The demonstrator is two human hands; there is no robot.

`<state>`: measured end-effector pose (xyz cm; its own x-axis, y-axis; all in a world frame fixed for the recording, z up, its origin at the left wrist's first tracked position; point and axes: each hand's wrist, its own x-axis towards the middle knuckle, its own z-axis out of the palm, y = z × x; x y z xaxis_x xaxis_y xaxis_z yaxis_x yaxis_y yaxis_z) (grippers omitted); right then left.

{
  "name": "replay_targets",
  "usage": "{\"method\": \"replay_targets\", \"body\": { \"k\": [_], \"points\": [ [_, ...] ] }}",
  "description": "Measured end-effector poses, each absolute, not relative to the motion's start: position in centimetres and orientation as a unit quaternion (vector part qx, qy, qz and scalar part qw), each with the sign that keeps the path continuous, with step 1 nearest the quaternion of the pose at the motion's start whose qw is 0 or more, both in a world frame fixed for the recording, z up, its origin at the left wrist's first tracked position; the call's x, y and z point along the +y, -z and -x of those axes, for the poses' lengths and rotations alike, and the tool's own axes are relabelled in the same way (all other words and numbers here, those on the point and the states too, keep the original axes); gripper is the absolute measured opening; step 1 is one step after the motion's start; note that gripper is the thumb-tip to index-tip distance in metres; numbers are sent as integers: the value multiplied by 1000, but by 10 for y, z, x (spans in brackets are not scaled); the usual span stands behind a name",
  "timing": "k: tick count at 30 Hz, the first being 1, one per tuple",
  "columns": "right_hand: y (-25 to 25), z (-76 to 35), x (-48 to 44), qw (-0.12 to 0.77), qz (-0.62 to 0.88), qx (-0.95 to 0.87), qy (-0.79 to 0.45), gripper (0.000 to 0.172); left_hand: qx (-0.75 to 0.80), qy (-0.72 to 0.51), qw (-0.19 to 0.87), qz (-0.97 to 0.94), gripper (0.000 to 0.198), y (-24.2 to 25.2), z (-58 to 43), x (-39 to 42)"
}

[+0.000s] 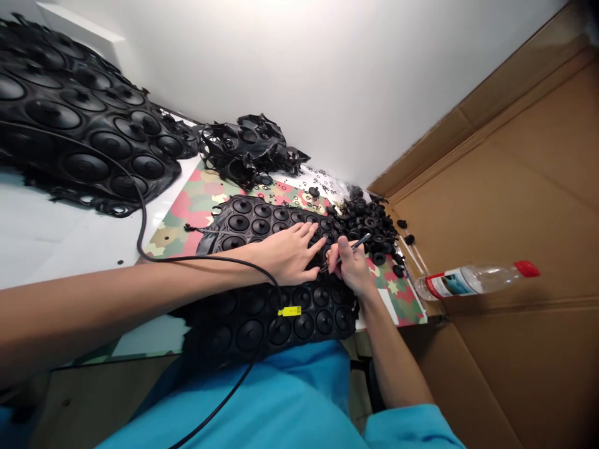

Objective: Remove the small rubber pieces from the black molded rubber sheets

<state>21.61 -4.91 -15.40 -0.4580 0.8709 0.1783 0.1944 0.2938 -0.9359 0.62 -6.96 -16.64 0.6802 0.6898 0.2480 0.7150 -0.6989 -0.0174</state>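
Note:
A black molded rubber sheet with rows of round discs lies across the table and hangs over its front edge toward my lap. My left hand rests flat on it, fingers stretched out and spread. Just to the right, my right hand is closed around a slim, pen-like metal tool. The tool's upper end sticks out past the thumb, and its lower end points at the sheet beside my left fingers. The exact kind of tool is hard to make out.
Loose black rubber pieces are heaped at the right, near a plastic bottle and cardboard. Torn rubber scraps lie behind. More disc sheets are piled at left. A black cable with a yellow tag crosses my left arm.

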Motion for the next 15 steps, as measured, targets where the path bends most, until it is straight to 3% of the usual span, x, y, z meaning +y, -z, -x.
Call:
{"method": "replay_targets", "body": {
  "k": [15],
  "points": [
    [149, -217, -56, 317, 368, -785, -385, 81, -376, 128, 59, 916, 75, 165, -6, -70]
  ]
}}
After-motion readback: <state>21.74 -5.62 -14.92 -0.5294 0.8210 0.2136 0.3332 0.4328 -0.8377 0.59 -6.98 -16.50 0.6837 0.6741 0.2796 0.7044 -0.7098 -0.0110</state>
